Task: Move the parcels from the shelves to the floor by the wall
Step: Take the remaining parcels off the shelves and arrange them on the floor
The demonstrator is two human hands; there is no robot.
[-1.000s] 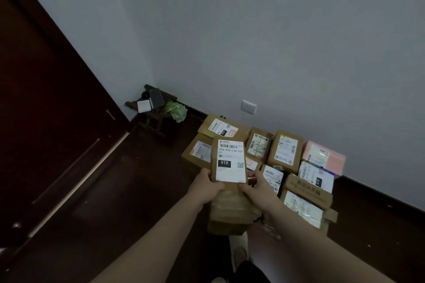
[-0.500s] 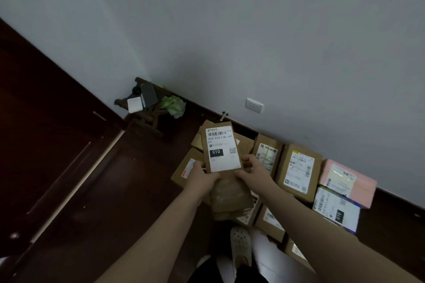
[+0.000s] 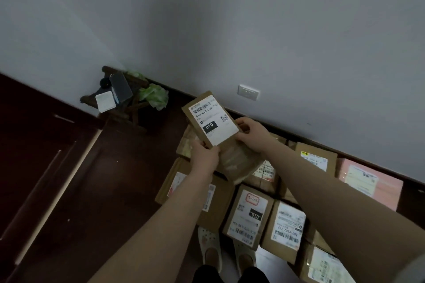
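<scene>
Parcels (image 3: 248,216) crowd floor (image 3: 92,190) under held parcel (image 3: 212,122); stool (image 3: 119,99) nearby.

Both bare forearms reach forward and down from the lower edge of the view, drawing closer toward the hands. The left grip (image 3: 204,156), a bare hand, clasps the near corner of a flat brown cardboard parcel with a white label (image 3: 212,122). The right grip (image 3: 251,132) holds the parcel's right edge, fingers curled round it. The right arm stretches further forward than the left.
</scene>
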